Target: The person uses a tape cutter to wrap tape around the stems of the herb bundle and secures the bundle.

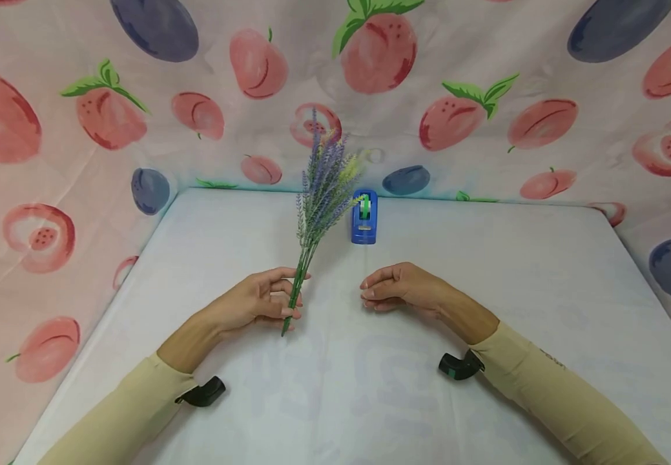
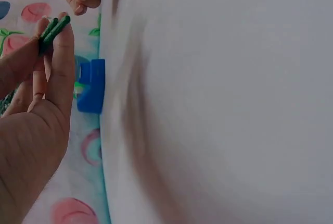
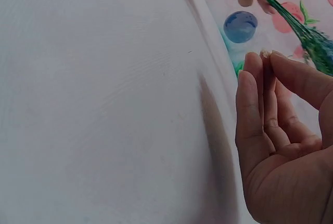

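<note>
A bunch of artificial lavender (image 1: 325, 184), purple and yellow on green stems, stands tilted in my left hand (image 1: 248, 302). The thumb and fingers pinch it low on the stems; in the left wrist view the green stem ends (image 2: 54, 34) stick out past the fingertips. To the right, my right hand (image 1: 406, 287) hovers with thumb and fingertips together. Between them, the right wrist view shows a small pale scrap (image 3: 266, 54), too small to make out fully. Beyond both hands is a blue tape dispenser (image 1: 364, 234) with a green-cored roll.
A white-covered table (image 1: 521, 271) lies under the hands. Behind and beside it hangs a fruit-print cloth (image 1: 370, 129), meeting the table's far edge just past the dispenser. Black wrist devices (image 1: 204, 392) sit at both sleeve cuffs.
</note>
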The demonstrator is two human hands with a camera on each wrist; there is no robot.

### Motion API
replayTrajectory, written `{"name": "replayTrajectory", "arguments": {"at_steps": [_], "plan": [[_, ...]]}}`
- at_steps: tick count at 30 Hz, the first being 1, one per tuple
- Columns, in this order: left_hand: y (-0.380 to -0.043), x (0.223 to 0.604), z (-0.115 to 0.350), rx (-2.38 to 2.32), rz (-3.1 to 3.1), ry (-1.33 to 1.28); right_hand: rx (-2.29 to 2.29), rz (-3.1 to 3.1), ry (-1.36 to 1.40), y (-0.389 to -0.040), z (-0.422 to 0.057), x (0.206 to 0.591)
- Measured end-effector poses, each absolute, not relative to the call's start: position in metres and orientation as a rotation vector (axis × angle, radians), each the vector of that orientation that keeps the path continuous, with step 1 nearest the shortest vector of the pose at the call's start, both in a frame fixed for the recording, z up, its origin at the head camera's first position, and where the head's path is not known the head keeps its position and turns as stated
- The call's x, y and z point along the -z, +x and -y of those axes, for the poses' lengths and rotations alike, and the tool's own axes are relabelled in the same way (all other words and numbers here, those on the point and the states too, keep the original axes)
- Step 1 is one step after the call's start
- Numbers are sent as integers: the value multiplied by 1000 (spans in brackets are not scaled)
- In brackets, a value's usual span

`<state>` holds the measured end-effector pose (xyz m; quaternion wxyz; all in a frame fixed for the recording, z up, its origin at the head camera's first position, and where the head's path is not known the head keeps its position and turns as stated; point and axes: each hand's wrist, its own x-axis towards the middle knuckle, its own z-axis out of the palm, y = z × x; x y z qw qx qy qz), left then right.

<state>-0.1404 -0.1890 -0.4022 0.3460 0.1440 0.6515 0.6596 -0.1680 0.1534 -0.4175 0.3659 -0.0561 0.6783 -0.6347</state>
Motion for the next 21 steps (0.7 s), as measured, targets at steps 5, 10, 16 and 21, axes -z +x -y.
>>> {"name": "replayTrajectory", "arguments": {"at_steps": [5,10,16,21], "plan": [[-152,394,168,-1671,-1732,439,1646,-1754,-119,-166,-154,416],[-162,392,147,-1603,-1785,489,1638,-1795,-95,-166,-154,416],[-173,392,124,-1551,-1823,523,1578,-1873,-118,-165,-153,416],[-178,392,110,-1528,-1831,500,1571,-1854,-156,-165,-153,414]]}}
